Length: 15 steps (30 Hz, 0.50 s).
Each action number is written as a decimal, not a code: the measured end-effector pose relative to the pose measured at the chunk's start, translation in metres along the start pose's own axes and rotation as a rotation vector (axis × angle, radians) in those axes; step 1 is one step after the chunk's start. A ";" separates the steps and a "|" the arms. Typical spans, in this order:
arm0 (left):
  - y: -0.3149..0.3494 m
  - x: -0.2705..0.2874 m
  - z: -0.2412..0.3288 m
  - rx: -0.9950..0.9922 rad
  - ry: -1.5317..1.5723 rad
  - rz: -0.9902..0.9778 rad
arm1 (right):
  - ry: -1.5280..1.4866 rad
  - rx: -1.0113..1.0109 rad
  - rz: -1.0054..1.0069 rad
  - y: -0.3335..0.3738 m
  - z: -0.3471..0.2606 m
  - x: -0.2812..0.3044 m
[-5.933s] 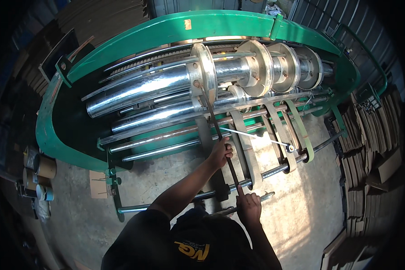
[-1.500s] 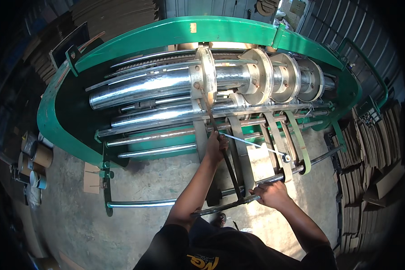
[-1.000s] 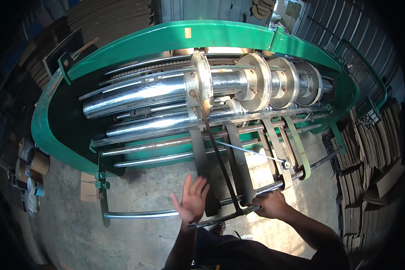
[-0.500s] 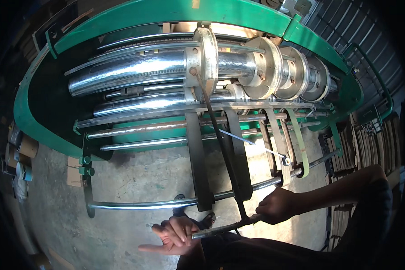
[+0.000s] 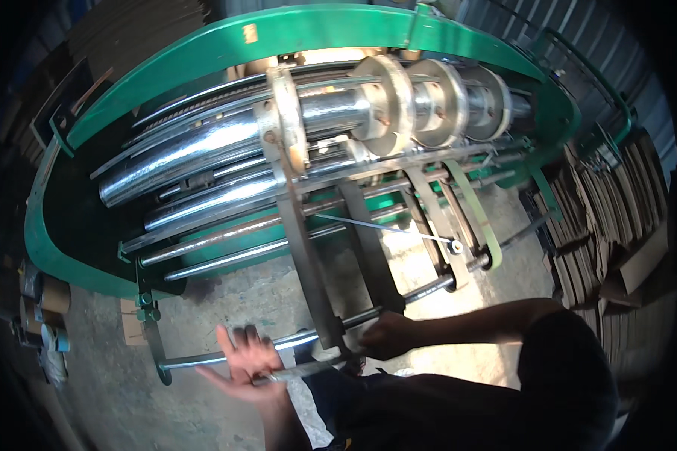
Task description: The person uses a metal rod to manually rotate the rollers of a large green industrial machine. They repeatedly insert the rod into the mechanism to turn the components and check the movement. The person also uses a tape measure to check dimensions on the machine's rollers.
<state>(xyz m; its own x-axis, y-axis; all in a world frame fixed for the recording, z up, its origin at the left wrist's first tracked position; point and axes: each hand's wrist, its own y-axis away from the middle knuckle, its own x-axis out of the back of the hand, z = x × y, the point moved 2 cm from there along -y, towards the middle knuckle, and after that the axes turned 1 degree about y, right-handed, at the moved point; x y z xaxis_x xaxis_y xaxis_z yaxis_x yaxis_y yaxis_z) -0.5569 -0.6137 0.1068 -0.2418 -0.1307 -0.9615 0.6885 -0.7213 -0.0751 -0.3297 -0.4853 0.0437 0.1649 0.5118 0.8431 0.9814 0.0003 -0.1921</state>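
My right hand is closed around one side of the crossbar of a long T-handle wrench. From that crossbar the dark shank runs up and away, largely lined up with a dark belt, toward a bolt on the nearest metal collar. My left hand is open, palm up and fingers spread, with the crossbar's left end against the palm. The collar sits on a shiny steel shaft in a green machine. Whether the wrench tip is seated on the bolt is too blurred to tell.
Dark belts and a pale green belt loop over a low front rail between me and the machine. Stacked cardboard sheets stand at the right. Rolls of tape lie at the far left.
My left hand has opened wider and turned its palm up at the crossbar's end. My right hand and the wrench handle have shifted left and slightly up in the view, which itself has tilted.
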 end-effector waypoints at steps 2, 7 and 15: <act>0.013 0.000 -0.021 0.178 0.034 0.250 | -0.122 -0.056 0.132 0.005 -0.017 0.003; 0.022 -0.016 -0.093 0.522 -0.089 0.311 | -0.484 -0.310 0.222 0.078 -0.111 0.014; 0.093 0.038 -0.182 0.637 0.255 0.287 | -0.989 -0.978 0.954 0.270 -0.074 -0.011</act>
<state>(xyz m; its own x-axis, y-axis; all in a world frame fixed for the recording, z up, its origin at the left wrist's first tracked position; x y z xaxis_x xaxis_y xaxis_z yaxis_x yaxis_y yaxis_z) -0.3779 -0.5621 0.0148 0.1071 -0.2671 -0.9577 0.1523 -0.9475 0.2813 -0.0592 -0.5545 0.0197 0.9451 0.3191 -0.0709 0.3261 -0.9060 0.2699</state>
